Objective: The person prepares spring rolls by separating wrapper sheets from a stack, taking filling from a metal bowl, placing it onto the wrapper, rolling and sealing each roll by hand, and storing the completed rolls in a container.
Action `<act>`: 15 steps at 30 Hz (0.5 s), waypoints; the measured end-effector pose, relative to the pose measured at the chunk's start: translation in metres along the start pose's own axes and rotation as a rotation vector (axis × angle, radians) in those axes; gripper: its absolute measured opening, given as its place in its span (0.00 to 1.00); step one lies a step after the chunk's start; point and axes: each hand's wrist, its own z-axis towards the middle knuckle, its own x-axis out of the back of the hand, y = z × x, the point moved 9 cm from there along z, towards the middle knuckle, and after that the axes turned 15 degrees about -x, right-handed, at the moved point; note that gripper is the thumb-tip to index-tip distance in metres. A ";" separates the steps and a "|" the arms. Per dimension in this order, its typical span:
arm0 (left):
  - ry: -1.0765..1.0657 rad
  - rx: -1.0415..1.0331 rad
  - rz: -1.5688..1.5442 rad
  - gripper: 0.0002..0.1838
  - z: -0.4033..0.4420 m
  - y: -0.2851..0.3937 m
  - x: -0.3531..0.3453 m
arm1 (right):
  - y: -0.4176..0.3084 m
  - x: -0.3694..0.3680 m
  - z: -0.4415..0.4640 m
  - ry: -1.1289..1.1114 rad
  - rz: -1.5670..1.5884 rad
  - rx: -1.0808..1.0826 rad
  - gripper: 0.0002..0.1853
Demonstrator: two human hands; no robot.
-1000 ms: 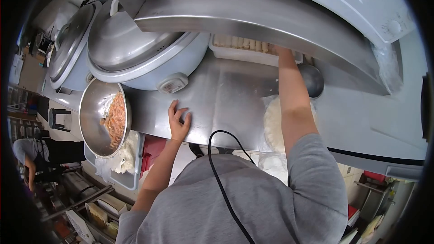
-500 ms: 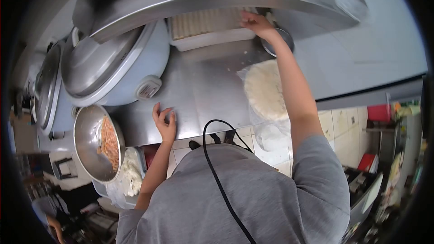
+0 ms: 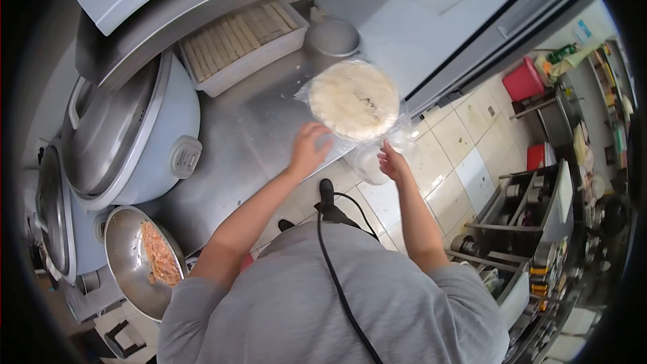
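A round stack of thin, pale dough sheets [image 3: 356, 100] lies on clear plastic wrap [image 3: 371, 165] at the counter's front edge, the plastic hanging over it. My left hand [image 3: 311, 149] is by the stack's lower left edge, fingers apart and slightly bent; whether they touch it cannot be told. Below the stack, beside the hanging plastic, my right hand [image 3: 393, 162] has its index finger raised and nothing visible in it. Farther back, a white tub [image 3: 259, 57] contains rows of long pale rolls [image 3: 232, 37]. A round metal container [image 3: 335, 38] stands right of the tub.
Two large lidded cookers [image 3: 145, 141] occupy the left of the steel counter [image 3: 222, 155]. A metal bowl [image 3: 125, 256] with orange shredded filling [image 3: 160, 254] sits at the near left. A steel shelf [image 3: 222, 0] overhangs the back. Racks with pans [image 3: 512, 192] stand across the tiled floor at right.
My right hand has come back from the tub to the front of the dough stack. My left hand has moved right toward the stack. The view has turned to the right.
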 end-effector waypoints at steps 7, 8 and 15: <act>-0.124 0.285 -0.121 0.23 0.037 -0.002 -0.110 | -0.101 -0.057 -0.121 -0.523 0.298 0.688 0.19; -0.120 0.286 -0.112 0.23 0.042 -0.007 -0.109 | -0.104 -0.054 -0.117 -0.532 0.298 0.687 0.19; 0.159 0.431 -0.704 0.26 0.084 0.024 -0.058 | -0.118 -0.120 -0.093 0.213 -1.363 0.722 0.23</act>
